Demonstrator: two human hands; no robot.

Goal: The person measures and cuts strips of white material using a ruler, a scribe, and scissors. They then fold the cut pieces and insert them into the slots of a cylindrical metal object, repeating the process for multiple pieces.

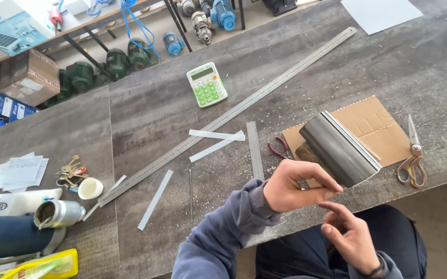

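While both hands hover at the near edge of the table (146, 108), the metal roll (340, 148) lies just past them, a bit to the right. Its long line runs from far-left to near-right, and its near end sticks out close to the left hand (293, 186). That hand is the nearer one — its fingertips almost reach the roll's near corner, but I cannot tell if they touch it. Its fingers are curled with the thumb and first finger stretched out together, and they pinch nothing I can see. The right hand (352, 235) is lower, nearer the lap, with fingers loosely spread and bent, holding nothing.

The roll rests on a flat piece of cardboard (373, 129). Red-handled pliers (278, 148) peek out at the cardboard's left side, and scissors (413, 157) lie on its right side.

A long steel ruler (233, 111) runs slantwise across the table, far-right to near-left. Thin white strips (215, 135) lie beside it, and a calculator (206, 84) sits farther back.

At the left — a small white cup (90, 188) lies near some keys (70, 171); I cannot see inside it. An open metal can (58, 214) holds something dark and grainy.
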